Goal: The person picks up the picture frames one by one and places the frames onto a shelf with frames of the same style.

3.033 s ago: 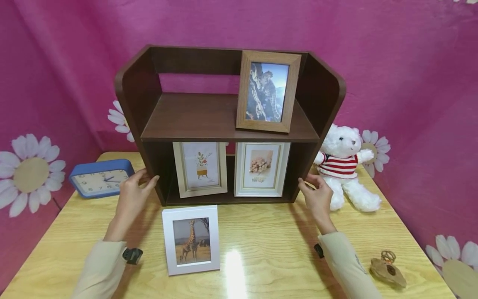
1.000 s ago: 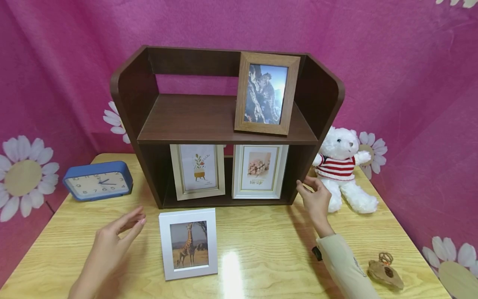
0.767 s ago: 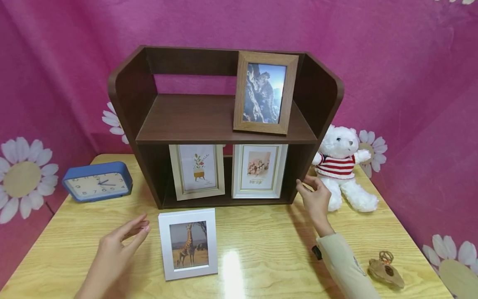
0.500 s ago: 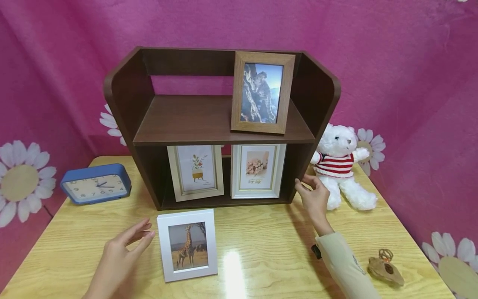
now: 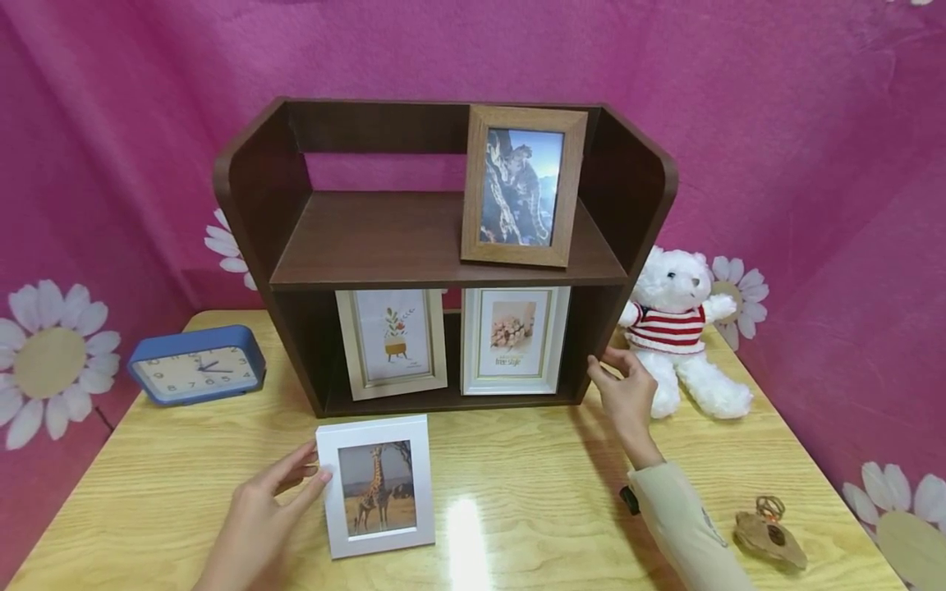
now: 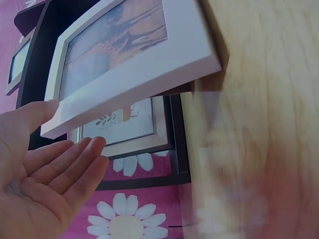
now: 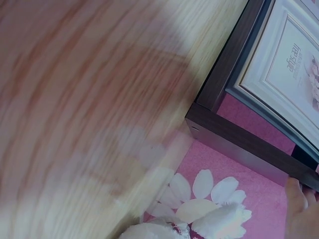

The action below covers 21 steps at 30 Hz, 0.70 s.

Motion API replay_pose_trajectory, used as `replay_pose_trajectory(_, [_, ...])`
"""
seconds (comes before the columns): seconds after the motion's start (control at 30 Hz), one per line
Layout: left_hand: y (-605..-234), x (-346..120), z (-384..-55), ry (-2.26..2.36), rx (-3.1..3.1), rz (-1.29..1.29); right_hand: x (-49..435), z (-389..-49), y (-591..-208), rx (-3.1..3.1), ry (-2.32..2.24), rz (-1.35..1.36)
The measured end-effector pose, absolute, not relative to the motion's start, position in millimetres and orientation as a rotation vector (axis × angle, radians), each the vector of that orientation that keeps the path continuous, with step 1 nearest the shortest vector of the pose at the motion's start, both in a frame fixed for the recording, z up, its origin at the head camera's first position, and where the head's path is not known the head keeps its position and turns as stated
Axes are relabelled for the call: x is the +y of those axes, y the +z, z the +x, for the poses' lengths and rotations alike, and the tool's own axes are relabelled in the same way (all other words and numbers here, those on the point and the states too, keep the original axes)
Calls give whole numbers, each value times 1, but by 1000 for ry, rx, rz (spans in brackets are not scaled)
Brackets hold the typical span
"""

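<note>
A white picture frame with a giraffe photo stands on the table, leaning back a little. My left hand is at its left edge. In the left wrist view the thumb tip touches the rim of the frame, while the other fingers stretch out behind it, apart from it. A dark brown two-tier shelf stands at the back of the table. My right hand holds the front edge of its right side panel, thumb at the edge and fingers on the outer side.
A wooden frame stands on the upper tier; a cream frame and a white-gold frame stand below. A blue clock is left, a white teddy bear right, and a brown trinket front right.
My left hand has let go of the shelf's left side, come forward and moved right to the giraffe frame. The right hand stays at the shelf. The view shifts slightly.
</note>
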<state>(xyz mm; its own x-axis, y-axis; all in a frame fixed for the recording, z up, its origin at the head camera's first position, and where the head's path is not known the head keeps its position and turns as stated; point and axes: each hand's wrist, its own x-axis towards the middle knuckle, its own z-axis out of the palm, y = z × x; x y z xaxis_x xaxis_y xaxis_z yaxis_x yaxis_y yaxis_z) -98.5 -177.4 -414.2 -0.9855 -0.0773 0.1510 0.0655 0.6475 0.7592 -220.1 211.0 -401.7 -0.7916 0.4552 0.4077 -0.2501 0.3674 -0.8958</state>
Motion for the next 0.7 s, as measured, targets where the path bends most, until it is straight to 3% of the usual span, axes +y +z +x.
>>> replay_pose_trajectory(0.7, [-426,-167,-96,-1339,-2774,140,211,-221,-405,-1989,1484,-159])
